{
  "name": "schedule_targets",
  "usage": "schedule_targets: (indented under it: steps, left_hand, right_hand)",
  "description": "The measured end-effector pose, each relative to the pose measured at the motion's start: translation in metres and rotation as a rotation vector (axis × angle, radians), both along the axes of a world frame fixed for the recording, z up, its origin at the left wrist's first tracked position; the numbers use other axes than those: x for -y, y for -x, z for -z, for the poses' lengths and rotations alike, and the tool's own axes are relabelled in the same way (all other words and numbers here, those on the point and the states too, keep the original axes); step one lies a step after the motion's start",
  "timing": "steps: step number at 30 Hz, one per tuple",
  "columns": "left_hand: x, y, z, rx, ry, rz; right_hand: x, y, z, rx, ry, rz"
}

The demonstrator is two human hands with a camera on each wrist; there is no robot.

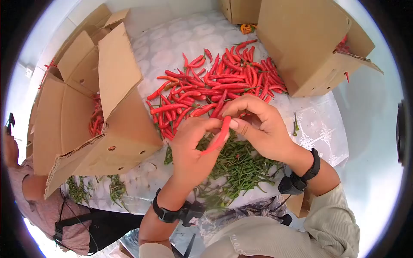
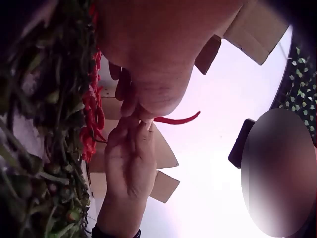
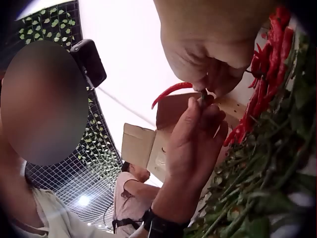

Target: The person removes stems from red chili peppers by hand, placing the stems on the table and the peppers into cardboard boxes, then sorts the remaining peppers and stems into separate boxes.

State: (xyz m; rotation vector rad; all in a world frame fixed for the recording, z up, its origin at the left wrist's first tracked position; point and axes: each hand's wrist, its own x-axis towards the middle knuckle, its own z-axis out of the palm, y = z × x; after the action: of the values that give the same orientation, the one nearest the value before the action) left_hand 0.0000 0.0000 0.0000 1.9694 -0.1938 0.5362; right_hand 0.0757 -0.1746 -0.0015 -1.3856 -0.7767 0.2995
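Note:
A red chili pepper (image 1: 219,136) is held between both hands, above a pile of green stems (image 1: 241,167). My left hand (image 1: 192,144) pinches the chili, its curved tip lying over the palm in the head view. At the other end, the thumb and fingers of my right hand (image 1: 262,127) pinch it too. A bit of green stem (image 3: 203,95) shows between the fingertips of both hands in the right wrist view. The left wrist view has the pointed end of the chili (image 2: 178,120) sticking out past the fingers. Beyond the hands lies a heap of red chilies (image 1: 223,81).
An open cardboard box (image 1: 124,142) with red chilies inside stands at left, another box (image 1: 309,47) at right. Small clumps of green stems (image 1: 116,189) lie near the table's front edge. Another person (image 1: 38,202) is at the far left. A patterned cover (image 1: 172,34) spreads over the table.

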Motion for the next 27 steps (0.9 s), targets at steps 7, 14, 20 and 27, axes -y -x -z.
schedule_targets:
  steps: [7,14,20,27]
  left_hand:
    - [-0.004,0.000,-0.003,0.165,-0.185,-0.126]
    - [-0.003,0.002,-0.006,0.285,-0.280,-0.157]
    - [-0.003,0.005,-0.006,0.193,-0.231,-0.163]
    - [-0.013,-0.002,-0.007,0.135,-0.191,0.065]
  right_hand:
    - [0.008,-0.003,-0.019,-0.245,0.046,-0.074]
    - [0.004,0.008,-0.018,0.084,0.192,-0.014]
    - [0.000,0.008,-0.017,0.306,0.219,0.046]
    - [0.008,-0.001,-0.012,0.399,0.229,-0.054]
